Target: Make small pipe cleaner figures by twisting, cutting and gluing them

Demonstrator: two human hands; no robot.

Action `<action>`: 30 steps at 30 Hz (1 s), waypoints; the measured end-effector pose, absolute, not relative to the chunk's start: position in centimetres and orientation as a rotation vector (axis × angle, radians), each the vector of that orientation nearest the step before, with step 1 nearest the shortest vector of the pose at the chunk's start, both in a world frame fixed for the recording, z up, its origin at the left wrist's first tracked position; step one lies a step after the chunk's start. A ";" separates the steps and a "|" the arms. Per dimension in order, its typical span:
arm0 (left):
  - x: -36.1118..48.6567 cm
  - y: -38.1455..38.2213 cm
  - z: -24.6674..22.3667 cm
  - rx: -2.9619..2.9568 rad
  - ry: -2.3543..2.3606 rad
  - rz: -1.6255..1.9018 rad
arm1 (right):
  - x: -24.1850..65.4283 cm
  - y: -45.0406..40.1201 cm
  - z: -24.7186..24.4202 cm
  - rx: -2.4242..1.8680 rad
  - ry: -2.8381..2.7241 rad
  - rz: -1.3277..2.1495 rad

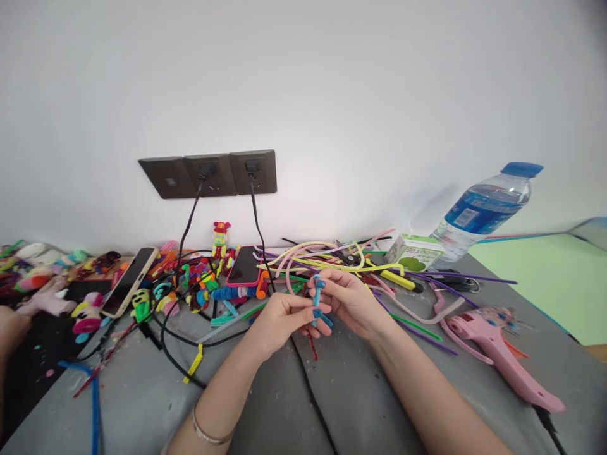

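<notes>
Close together over the middle of the grey table (351,404), my two hands meet at a small light-blue piece (317,296) that looks like pipe cleaner. My left hand (284,319) pinches its lower part between thumb and finger. The upper end is pinched by my right hand (348,303). A dark red fuzzy stem (312,344) shows just below the fingers; whether it is held I cannot tell. Behind my hands lies a loose bundle of yellow, pink and purple pipe cleaners (322,256).
A pink glue gun (502,360) lies at right, near a water bottle (484,215) and a green-white box (415,251). Phones (130,282) and several fuzzy figures (141,305) fill the left. Black cables (308,385) cross the table. Another person's hand (12,332) shows far left.
</notes>
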State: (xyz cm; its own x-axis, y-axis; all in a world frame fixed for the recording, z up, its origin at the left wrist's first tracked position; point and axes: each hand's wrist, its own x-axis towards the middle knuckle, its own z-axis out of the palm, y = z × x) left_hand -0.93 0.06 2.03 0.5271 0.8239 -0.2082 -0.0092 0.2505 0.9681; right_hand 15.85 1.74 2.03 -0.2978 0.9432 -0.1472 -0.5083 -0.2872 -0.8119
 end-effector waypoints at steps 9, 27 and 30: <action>-0.9 0.1 1.9 1.204 0.841 0.667 | 16.5 1.9 2.1 -0.805 -0.825 1.742; -1.6 0.2 2.4 1.285 0.809 0.631 | 16.9 2.3 1.9 -0.848 -0.880 1.603; -1.5 0.3 2.3 1.258 0.834 0.671 | 17.0 2.4 1.9 -0.874 -0.910 1.557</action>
